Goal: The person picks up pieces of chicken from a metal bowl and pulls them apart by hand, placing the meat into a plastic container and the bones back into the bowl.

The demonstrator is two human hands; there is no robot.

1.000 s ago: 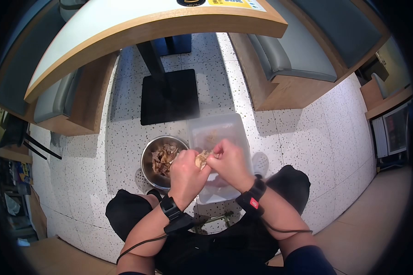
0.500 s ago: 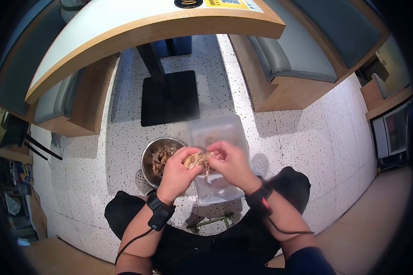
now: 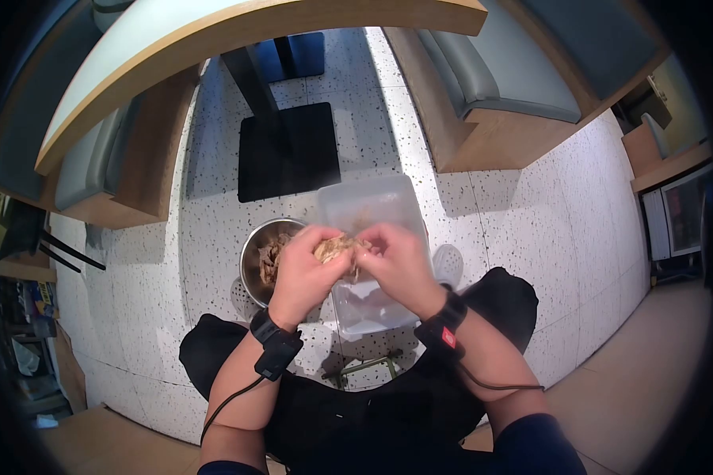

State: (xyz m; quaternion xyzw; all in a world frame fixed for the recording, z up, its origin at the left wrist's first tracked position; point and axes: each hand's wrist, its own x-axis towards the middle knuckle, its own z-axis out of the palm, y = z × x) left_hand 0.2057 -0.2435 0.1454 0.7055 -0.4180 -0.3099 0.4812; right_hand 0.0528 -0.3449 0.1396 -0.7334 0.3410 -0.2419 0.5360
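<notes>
My left hand (image 3: 309,265) is wrapped round a light brown, ragged piece of food (image 3: 333,248), perhaps meat. The fingers of my right hand (image 3: 394,260) pinch the right side of the same piece, and shreds hang below it. Both hands are above a translucent plastic bin (image 3: 408,198) on the floor, near its left side. A round metal bowl (image 3: 251,273) with brown pieces (image 3: 269,257) in it stands to the left, partly hidden by my left hand.
A wood-edged table (image 3: 293,17) overhangs the far side, with its black base plate (image 3: 289,154) on the speckled floor. Padded benches (image 3: 523,87) flank it. A small green-framed stool (image 3: 364,368) is between my knees. My shoes show beside the containers.
The view has tilted down a little, so the table, bowl and bin sit higher in it. My hands stay together on the piece, with fingers slightly shifted.
</notes>
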